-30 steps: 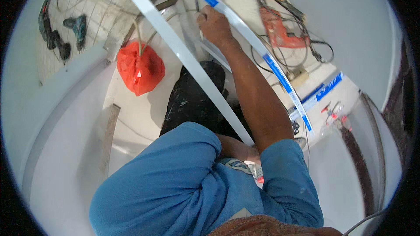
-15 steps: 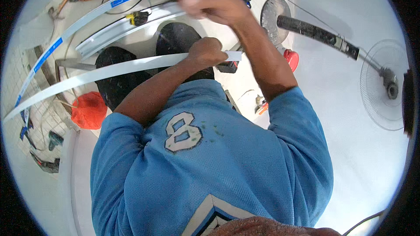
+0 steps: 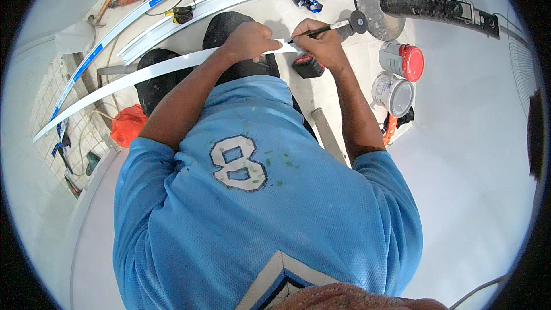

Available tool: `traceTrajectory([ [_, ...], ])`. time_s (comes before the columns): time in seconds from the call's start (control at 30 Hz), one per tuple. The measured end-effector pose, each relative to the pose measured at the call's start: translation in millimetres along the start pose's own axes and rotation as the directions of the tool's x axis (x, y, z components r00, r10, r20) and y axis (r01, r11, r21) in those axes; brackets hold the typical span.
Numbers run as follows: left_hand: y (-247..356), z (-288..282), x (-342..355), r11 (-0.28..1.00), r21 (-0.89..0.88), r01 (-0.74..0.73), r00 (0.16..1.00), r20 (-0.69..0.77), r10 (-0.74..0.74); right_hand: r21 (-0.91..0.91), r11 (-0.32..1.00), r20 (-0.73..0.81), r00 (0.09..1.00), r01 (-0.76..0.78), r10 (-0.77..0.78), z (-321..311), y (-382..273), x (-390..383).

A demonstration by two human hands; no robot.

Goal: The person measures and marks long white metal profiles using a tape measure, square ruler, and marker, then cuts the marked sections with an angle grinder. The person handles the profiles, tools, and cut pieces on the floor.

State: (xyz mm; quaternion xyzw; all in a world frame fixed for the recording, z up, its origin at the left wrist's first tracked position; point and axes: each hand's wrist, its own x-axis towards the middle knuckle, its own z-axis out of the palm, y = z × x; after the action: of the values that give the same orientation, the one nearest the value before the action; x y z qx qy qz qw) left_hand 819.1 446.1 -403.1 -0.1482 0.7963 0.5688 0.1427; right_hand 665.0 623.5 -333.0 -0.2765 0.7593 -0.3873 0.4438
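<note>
We see the left hand (image 3: pixel 249 40) closed over the near end of a long white strip (image 3: pixel 143 76), which runs away to the left above the dark-trousered knees. The right hand (image 3: pixel 322 43) pinches a dark pencil (image 3: pixel 313 31), its tip touching the strip's end just beside the left hand. Near the right hand lie a small black and red tool (image 3: pixel 309 66) and two paint cans (image 3: pixel 396 77). An orange bag (image 3: pixel 127 126) sits below the strip, at left.

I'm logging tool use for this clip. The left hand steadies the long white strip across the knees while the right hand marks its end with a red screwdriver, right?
Not quite. The right hand holds a dark pencil, not a red screwdriver, at the white strip's end. The left hand does steady it, as the head view shows.
</note>
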Motion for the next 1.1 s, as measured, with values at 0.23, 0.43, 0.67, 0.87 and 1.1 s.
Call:
traceTrajectory([
  [0.23,0,4,1,1.0,0.012,-0.024,1.0,-0.008,0.024,-0.074,0.99,-0.078,0.989,0.121,-0.126,10,25,0],
  [0.43,0,5,1,0.997,0.026,-0.074,0.997,0.001,0.074,-0.112,0.976,-0.085,0.977,0.188,-0.198,13,18,-4],
  [0.67,8,3,0,0.998,0.026,0.061,0.998,0.033,-0.062,-0.151,0.984,-0.074,0.991,0.096,-0.108,14,16,-4],
  [0.87,6,1,-1,0.959,0.255,-0.12,0.989,0.119,0.092,-0.21,0.961,-0.1,0.974,0.177,-0.202,16,21,-2],
  [1.1,4,4,2,0.999,-0.03,0.027,1.0,-0.009,-0.027,0.043,0.98,-0.139,0.973,0.194,-0.187,10,25,-1],
])
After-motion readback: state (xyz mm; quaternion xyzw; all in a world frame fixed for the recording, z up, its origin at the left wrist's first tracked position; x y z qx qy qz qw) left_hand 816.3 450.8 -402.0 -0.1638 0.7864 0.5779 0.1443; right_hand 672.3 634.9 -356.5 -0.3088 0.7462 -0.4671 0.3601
